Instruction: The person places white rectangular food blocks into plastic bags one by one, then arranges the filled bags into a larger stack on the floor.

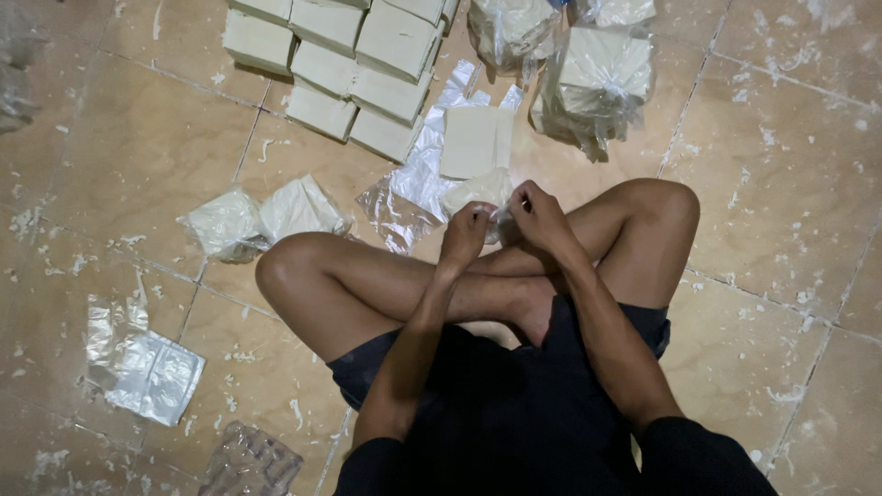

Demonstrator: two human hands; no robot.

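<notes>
A tiled floor (147, 156), speckled with white scraps, is seen from above, and the crossed bare legs (367, 285) of a seated person fill the middle of the view. At the top, a stack of pale rectangular blocks (340, 64) is laid in rows, and to its right bagged blocks (597, 78) are gathered in clear plastic. Two filled white packets (262, 219) lie just beside the left knee, a loose flat block (473, 140) rests on an empty clear bag (418, 188) ahead of the shins, and a pile of flat clear bags (147, 367) lies at lower left. Held just above the shins, between both hands, is a small filled bag (482, 195). The step in hand is judged to be the closing of this bag at its mouth; a tight twist or knot would be called for next, with the plastic kept taut so that the contents are not spilled. The left hand (466, 234) is curled, its fingers pressed together around the bag's neck, and the right hand (542, 216) is likewise closed, thumb and fingertips pinching the plastic; the exact grip is too small to be made out.
</notes>
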